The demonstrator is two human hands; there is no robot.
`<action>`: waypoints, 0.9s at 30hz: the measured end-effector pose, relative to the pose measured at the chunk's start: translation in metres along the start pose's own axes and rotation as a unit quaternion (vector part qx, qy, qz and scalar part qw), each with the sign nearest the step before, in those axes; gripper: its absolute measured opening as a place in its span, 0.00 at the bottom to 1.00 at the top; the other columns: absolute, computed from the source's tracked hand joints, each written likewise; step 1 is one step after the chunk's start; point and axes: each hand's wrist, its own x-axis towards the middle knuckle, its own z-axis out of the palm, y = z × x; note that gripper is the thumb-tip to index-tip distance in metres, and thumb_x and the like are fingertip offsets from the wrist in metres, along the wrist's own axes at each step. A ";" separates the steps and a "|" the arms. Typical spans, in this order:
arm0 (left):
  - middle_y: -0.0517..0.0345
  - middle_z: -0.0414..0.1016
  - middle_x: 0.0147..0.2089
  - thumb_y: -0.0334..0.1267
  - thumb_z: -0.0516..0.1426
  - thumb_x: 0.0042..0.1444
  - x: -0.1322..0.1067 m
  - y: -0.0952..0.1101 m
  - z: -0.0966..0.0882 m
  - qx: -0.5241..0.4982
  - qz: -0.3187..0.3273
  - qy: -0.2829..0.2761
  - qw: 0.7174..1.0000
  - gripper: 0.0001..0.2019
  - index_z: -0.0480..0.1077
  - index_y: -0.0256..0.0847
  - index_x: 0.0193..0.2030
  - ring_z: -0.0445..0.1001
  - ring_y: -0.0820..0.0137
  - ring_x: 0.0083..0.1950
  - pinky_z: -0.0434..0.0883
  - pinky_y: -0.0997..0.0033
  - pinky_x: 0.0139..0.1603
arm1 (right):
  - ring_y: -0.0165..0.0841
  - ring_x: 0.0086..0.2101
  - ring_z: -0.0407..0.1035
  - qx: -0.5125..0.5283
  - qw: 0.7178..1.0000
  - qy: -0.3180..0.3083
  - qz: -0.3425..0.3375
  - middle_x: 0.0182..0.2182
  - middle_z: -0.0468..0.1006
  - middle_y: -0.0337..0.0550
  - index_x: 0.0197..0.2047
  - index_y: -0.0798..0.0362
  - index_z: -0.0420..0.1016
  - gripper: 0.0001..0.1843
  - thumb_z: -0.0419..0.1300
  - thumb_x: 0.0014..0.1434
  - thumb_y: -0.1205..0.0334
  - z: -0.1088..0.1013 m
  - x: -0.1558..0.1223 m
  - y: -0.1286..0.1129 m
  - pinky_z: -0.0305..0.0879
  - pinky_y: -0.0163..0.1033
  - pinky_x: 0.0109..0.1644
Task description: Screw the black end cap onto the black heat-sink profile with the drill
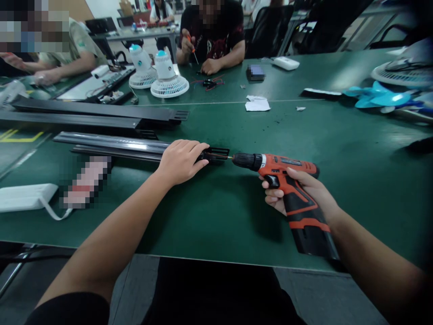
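My left hand (182, 161) is wrapped over the right end of a long black profile (118, 143), which lies lengthwise on the green table. Slotted black end pieces (219, 153) stick out to the right past my fingers. In my right hand (313, 192) is an orange and black cordless drill (287, 164), gripped by its handle with the fingers near the trigger. Its chuck points left, and the bit's tip is close to the slotted end; whether it touches, I cannot tell. My left palm hides part of the profile.
More long black profiles (91, 113) lie behind on the left. Near the left edge are a white power strip (27, 196) and a blurred pink object (88, 180). White fans (169, 74) stand farther back, blue fan blades (379, 95) lie at right, and a person opposite holds a screwdriver (193, 49).
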 end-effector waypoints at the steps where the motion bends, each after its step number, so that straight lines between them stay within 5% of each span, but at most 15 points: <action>1: 0.46 0.81 0.57 0.50 0.51 0.73 0.000 0.000 0.000 -0.007 -0.005 0.002 1.000 0.21 0.73 0.39 0.62 0.79 0.53 0.57 0.71 0.50 0.60 | 0.29 0.24 0.65 -0.002 1.000 -0.001 0.000 0.34 0.80 0.51 0.51 0.57 0.78 0.18 0.62 0.62 0.56 0.000 0.000 0.000 0.75 0.36 0.31; 9: 0.51 0.82 0.57 0.48 0.54 0.71 0.000 0.000 -0.001 -0.030 -0.022 0.008 0.999 0.19 0.73 0.42 0.61 0.80 0.55 0.57 0.72 0.51 0.60 | 0.30 0.24 0.65 -0.025 1.000 -0.008 -0.006 0.36 0.80 0.50 0.50 0.55 0.79 0.18 0.64 0.61 0.54 -0.006 0.003 0.000 0.75 0.37 0.31; 27: 0.46 0.82 0.56 0.50 0.51 0.72 0.000 0.001 0.002 0.008 -0.002 0.007 1.000 0.21 0.73 0.39 0.61 0.80 0.52 0.56 0.72 0.50 0.57 | 0.30 0.25 0.66 -0.014 1.000 -0.010 -0.006 0.36 0.80 0.50 0.51 0.54 0.78 0.18 0.65 0.59 0.55 -0.005 0.002 0.000 0.76 0.39 0.31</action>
